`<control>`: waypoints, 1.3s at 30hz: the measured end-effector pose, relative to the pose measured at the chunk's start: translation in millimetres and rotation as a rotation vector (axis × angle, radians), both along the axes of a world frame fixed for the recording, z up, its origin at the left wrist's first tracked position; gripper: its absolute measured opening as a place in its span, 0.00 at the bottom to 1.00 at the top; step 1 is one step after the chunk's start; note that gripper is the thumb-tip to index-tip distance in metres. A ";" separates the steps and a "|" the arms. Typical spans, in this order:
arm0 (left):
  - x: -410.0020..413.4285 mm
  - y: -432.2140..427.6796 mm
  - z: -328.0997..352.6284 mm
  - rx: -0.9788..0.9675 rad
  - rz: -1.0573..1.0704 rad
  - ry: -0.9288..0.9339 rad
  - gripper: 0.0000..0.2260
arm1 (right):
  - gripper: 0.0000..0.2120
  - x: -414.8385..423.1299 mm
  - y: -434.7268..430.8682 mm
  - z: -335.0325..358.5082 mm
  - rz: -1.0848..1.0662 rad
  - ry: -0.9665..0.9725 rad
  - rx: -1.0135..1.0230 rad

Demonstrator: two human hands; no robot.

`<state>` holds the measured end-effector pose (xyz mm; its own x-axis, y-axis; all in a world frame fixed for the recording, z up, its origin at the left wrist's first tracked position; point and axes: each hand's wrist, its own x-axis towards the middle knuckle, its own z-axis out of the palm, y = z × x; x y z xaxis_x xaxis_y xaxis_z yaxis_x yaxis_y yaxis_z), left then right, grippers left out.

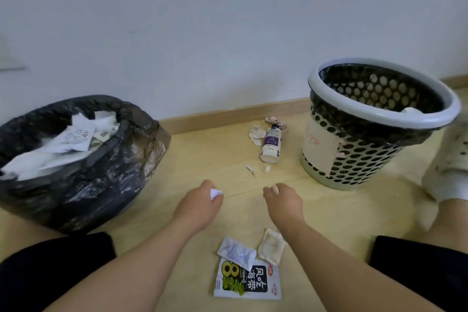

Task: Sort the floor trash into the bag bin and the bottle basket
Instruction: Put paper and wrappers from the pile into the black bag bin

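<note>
Wooden floor (228,157): pale boards, with litter strewn from near to far.
Left hand (200,205): stretched forward, fingers curled, pinching a white scrap (215,194) right at the fingertips.
Right hand (283,202): level with it, just to the right, fingers curled down. There's a pale fleck at the tips, but I can't tell whether it holds anything.
Bottle (272,144): on its side, beyond both hands and nearer the right one, cap toward the wall, with crumpled wrappers (255,134) around its far end.
Tiny scraps (250,170): two of them, lying between bottle and hands.
Bag bin (101,180): over on the left, black liner stuffed with white paper.
Bottle basket (313,81): perforated, black-lined, just right of the bottle.
Packets (249,282): three lying near, between the forearms.
</note>
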<state>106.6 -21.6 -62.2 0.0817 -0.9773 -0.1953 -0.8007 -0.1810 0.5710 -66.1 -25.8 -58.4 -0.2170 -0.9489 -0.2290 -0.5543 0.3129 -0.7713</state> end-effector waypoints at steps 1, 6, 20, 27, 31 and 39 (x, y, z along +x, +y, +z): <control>3.0 0.8 14.6 -0.038 0.030 0.033 0.08 | 0.14 6.3 0.9 12.5 -0.024 -0.072 -0.022; 22.2 4.9 62.5 -0.111 0.112 0.186 0.11 | 0.16 37.3 5.7 47.1 -0.062 -0.331 -0.035; 129.7 54.9 133.3 -0.636 0.502 0.328 0.04 | 0.08 163.5 18.0 112.4 0.070 -0.580 -0.065; 176.4 43.2 140.8 -0.671 0.629 0.179 0.03 | 0.11 215.0 -4.8 124.9 0.133 -0.595 -0.069; 205.1 30.3 133.2 -0.551 0.629 0.001 0.07 | 0.10 240.6 -12.4 134.4 0.158 -0.591 -0.075; 246.9 1.5 116.4 -0.495 0.623 -0.133 0.18 | 0.17 305.9 -36.8 149.0 0.299 -0.590 -0.294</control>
